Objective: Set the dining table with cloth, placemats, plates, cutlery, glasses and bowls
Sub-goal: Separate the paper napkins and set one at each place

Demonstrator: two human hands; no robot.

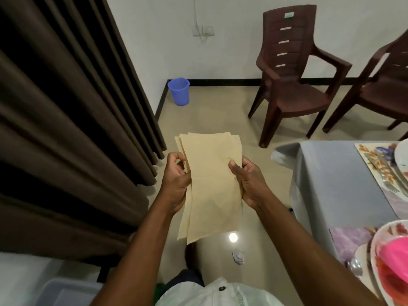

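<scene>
In the middle of the frame we hold a small stack of cream napkins point(212, 184) out over the floor, away from the desk point(331, 180) at the right edge. Our left hand point(176, 184) curls around the stack's left edge, thumb and fingertips pinching near the upper corner, while our right hand point(247, 184) clamps the right edge with the thumb lying flat on the top sheet. So both grips are closed on the napkins. The sheets are fanned slightly at the top, which suggests we are squaring them up or about to peel one off; holding them by both long edges keeps the soft cloth or paper from drooping.

The desk already wears a grey cloth, and at the right of the frame a floral placemat point(375, 160) carries cutlery point(388, 173) laid alongside a white plate's rim. At the lower right, another plate point(379, 241) holds something pink point(395, 257), with a spoon point(356, 267) beside it. We judge the setting far along, with napkins a finishing touch.

Two brown plastic chairs point(293, 69) stand pulled back at the upper right, a blue bin point(178, 91) sits by the wall, and dark curtains point(66, 118) fill the left.
</scene>
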